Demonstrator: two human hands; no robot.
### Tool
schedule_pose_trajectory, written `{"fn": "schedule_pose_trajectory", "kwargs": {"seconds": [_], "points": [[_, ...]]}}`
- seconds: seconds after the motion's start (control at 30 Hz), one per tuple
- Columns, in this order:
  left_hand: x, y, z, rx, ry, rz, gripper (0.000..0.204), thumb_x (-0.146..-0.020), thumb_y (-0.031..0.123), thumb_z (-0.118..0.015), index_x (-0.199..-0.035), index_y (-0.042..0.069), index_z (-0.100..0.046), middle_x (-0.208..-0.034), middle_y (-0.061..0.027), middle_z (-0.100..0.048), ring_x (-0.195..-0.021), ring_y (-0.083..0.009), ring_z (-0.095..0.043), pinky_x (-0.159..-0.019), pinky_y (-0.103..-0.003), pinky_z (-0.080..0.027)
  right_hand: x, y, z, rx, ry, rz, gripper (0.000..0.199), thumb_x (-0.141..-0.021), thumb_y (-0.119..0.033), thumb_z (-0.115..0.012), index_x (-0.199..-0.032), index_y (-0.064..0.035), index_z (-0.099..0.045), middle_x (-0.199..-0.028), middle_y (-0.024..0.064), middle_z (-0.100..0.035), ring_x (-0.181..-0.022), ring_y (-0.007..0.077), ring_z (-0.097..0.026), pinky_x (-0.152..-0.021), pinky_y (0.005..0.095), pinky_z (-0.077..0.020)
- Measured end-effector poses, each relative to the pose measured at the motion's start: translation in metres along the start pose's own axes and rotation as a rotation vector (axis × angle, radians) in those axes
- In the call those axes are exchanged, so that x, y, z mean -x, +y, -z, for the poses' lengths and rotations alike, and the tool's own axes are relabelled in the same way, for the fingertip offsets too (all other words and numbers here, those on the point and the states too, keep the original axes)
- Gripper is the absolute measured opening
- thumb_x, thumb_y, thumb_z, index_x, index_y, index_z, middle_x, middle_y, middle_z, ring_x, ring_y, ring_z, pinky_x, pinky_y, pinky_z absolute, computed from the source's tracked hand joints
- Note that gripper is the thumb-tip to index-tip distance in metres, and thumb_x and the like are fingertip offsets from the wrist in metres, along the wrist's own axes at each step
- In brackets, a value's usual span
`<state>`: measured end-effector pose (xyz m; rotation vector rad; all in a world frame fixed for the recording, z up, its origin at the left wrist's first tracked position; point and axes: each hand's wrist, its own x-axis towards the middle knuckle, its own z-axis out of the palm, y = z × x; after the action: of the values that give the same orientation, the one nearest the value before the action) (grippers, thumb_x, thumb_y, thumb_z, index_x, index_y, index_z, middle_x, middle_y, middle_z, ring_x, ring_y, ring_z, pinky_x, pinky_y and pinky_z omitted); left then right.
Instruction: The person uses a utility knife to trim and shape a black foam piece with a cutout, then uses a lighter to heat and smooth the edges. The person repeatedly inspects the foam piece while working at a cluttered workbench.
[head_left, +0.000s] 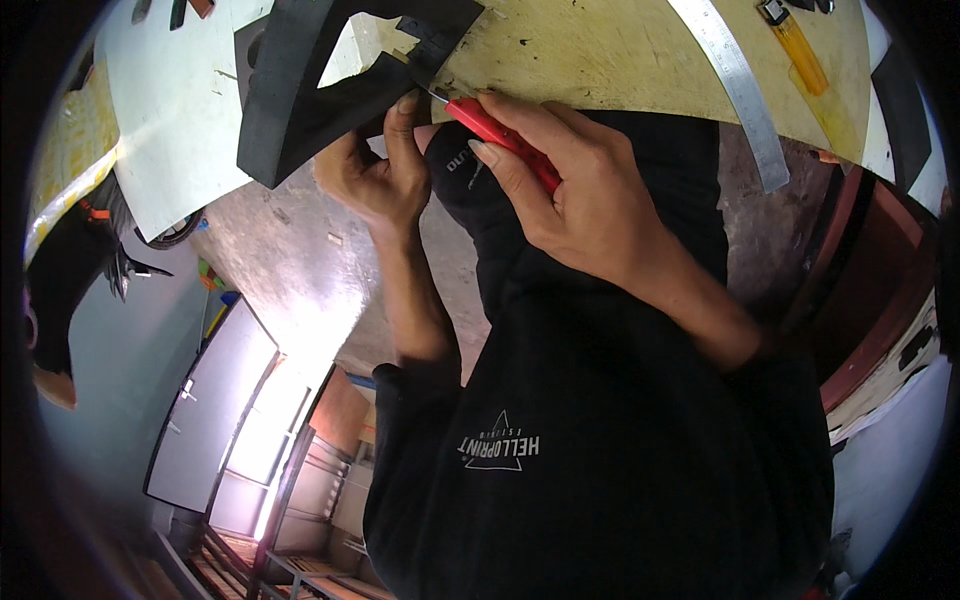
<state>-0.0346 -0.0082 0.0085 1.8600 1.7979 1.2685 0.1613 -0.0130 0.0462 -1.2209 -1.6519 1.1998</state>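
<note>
At the far left, a large white sheet (175, 110) lies flat over the left end of the bench, and its lower corner overhangs open floor. Just right of it, a thick black foam piece with a triangular cut-out (300, 105) projects past the front edge of the pale plywood worktop (600, 60); this overhang leaves its underside reachable from below. The left hand (375, 180) is closed around the lower bar of the foam, with the index finger extended upward along the bar, a hold that appears to brace the material against the blade's push. The right hand (570, 190) is wrapped firmly around a red-handled utility knife (500, 135), with the thumb and fingers pressing along the handle; the thin metal blade meets the foam at a stepped notch near the worktop edge, so the cut is being made close to where the foam is supported. The two hands are near each other, with little free room between them, and the left index fingertip sits close beside the blade tip. Farther right, a long steel ruler (740, 90) lies diagonally across the worktop and extends past its edge, well apart from the cut. An orange cutter (795, 45) lies at the worktop's far right, clear of both hands
</note>
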Motion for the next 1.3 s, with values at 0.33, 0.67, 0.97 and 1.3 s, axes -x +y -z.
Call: {"fn": "schedule_pose_trajectory", "kwargs": {"seconds": [0.33, 0.67, 0.97, 1.3], "points": [[-0.003, 0.006, -0.006, 0.008, 0.059, -0.025, 0.016, -0.085, -0.003, -0.067, -0.100, -0.007, -0.065, -0.091, -0.0147, -0.069, -0.076, -0.0193, -0.067, -0.068, -0.028, -0.053, 0.002, -0.002, 0.005, 0.207, 0.007, 0.057, 0.031, -0.089, -0.018, -0.064, -0.112, 0.0024, -0.060, -0.082, 0.0193, -0.062, -0.060, 0.0331, -0.067, -0.051, 0.0370, -0.0545], [-0.006, 0.012, -0.002, -0.018, 0.021, -0.063, 0.014, -0.084, -0.003, -0.069, -0.097, -0.005, -0.066, -0.091, -0.0130, -0.067, -0.075, -0.0166, -0.066, -0.068, -0.027, -0.053, -0.002, -0.008, 0.006, 0.339, -0.012, 0.073, 0.030, -0.088, -0.020, -0.064, -0.111, 0.0005, -0.060, -0.083, 0.0186, -0.062, -0.060, 0.0338, -0.067, -0.049, 0.0389, -0.0536], [-0.009, 0.009, 0.000, -0.057, 0.036, -0.087, 0.013, -0.082, -0.001, -0.071, -0.095, -0.005, -0.067, -0.091, -0.0128, -0.068, -0.075, -0.0154, -0.066, -0.067, -0.027, -0.052, -0.003, -0.018, 0.009, 0.485, -0.018, -0.007, 0.035, -0.086, -0.017, -0.068, -0.118, -0.0039, -0.063, -0.083, 0.0138, -0.062, -0.066, 0.0297, -0.066, -0.057, 0.0371, -0.0529], [-0.010, 0.039, 0.018, 0.614, 0.036, 0.366, 0.012, -0.090, 0.006, -0.065, -0.097, -0.003, -0.062, -0.084, -0.0025, -0.062, -0.074, -0.0063, -0.054, -0.067, -0.021, -0.043, 0.039, -0.031, 0.043, 0.130, 0.285, -0.044, 0.038, -0.083, -0.013, -0.074, -0.114, 0.0034, -0.060, -0.076, 0.0056, -0.060, -0.067, 0.0119, -0.059, -0.061, 0.0257, -0.0470]]}}
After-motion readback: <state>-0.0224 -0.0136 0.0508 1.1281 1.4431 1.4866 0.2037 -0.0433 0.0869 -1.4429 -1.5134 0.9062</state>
